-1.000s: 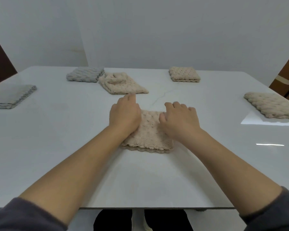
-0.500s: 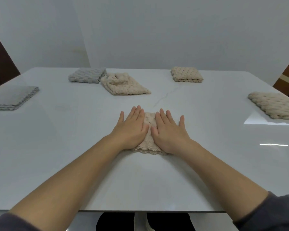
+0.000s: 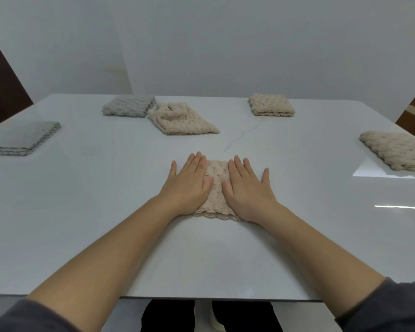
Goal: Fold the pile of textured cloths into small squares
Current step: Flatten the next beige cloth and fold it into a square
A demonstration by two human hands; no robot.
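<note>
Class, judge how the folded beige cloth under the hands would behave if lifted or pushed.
Probably floppy: the beige cloth is soft, bumpy knit, so its layers may unfold when lifted by one edge. Lying flat on the glossy table, it should slide, not roll.

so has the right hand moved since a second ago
Yes. The right hand has slid left toward the left hand, judged against the dark vein beyond it, and now lies flat on the beige cloth.

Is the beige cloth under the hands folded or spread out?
Folded: the beige cloth is a small thick pad with stacked edges along its near side, pressed flat by the left hand and right hand.
</note>
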